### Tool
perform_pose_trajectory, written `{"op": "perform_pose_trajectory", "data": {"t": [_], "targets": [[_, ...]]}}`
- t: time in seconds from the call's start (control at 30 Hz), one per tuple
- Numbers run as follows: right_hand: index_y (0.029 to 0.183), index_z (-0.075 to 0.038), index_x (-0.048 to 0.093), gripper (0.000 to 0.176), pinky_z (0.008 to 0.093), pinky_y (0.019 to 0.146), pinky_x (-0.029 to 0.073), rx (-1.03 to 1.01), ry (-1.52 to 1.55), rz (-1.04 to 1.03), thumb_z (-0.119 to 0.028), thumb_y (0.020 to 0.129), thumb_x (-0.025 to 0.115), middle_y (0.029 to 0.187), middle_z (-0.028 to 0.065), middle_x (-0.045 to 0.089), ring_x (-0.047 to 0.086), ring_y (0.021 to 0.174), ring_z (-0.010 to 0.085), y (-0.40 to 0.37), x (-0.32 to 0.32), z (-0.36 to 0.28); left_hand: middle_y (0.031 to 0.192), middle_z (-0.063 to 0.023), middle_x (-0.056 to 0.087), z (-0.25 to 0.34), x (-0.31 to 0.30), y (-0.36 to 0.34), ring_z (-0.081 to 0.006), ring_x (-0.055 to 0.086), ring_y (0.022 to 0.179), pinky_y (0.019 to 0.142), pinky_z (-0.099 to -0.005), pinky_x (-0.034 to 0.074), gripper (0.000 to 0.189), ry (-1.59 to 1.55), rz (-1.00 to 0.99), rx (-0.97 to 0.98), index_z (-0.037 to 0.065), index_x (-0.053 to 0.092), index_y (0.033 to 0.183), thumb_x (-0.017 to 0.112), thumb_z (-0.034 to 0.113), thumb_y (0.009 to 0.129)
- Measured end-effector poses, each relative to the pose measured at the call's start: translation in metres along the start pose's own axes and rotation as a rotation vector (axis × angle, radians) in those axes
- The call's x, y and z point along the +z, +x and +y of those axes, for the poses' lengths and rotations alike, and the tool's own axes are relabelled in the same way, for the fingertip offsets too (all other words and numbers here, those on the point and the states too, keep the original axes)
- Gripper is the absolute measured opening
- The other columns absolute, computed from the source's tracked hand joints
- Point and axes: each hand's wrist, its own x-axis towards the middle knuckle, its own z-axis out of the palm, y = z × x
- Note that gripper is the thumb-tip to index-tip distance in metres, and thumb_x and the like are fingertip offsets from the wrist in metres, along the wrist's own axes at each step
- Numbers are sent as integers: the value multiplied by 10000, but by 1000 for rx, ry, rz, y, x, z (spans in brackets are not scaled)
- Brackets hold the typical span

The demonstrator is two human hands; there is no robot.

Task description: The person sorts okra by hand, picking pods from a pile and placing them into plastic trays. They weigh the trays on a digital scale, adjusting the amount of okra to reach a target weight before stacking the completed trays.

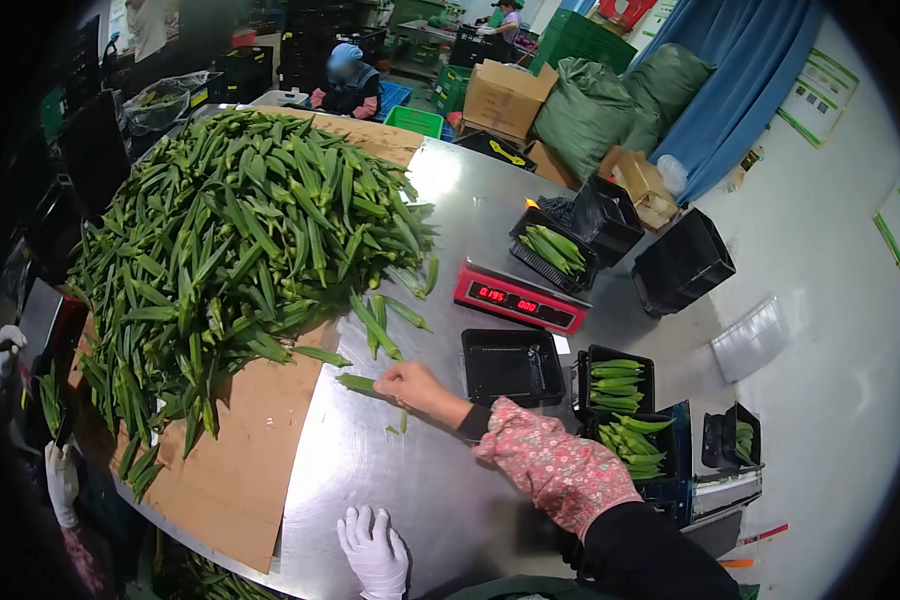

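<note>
My right hand (407,388), bare below a floral sleeve cover, pinches a green okra pod (356,383) just above the metal tabletop. Close to the front edge, my left hand (374,552) wears a white glove, its fingers spread over the metal and nothing in it. A large heap of okra (240,230) covers the left side of the table, with a few loose pods beside my right hand. Right of that hand lies a black tray (513,367) with no okra in it. Behind it, a red scale (522,298) with lit digits bears a tray of okra (554,250).
Filled okra trays (616,383) stand along the right edge. Stacked black trays (608,220) are behind the scale. Cardboard (240,440) lies under the heap. A co-worker's gloved hand (61,482) is at the left edge; another person (350,85) sits at the back.
</note>
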Motion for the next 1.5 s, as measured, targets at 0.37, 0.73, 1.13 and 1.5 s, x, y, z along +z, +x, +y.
{"op": "perform_pose_trajectory", "data": {"t": [0.37,0.73,1.13,1.5], "targets": [[975,-43,686,240,470,880,461,-361,-596,1448,-228,826,649,1007,168,646,596,984,365,-7,-246,10,1234,-226,606,4,-25,14,-425,539,1185,1042,-517,414,378,-87,-7,56,33,616,1239,585,116,872],[1054,18,610,272,442,721,555,205,-215,1270,-152,853,542,980,270,680,703,805,361,-47,-324,48,1180,-193,607,8,-21,12,-400,543,1146,992,-522,419,342,20,93,89,45,633,1162,635,96,824],[1127,69,546,277,280,385,514,37,157,1076,-44,874,546,730,117,637,613,448,188,-311,-322,60,1258,-180,534,-8,11,-6,-401,435,1280,1119,-542,290,334,2,72,86,45,597,1155,621,56,822],[970,10,631,234,497,653,550,254,-790,1088,-205,879,628,839,233,690,674,679,410,-332,-313,159,1239,-163,530,-10,14,-10,-394,430,1263,1106,-517,296,307,31,106,160,52,578,1155,614,63,850]]}}
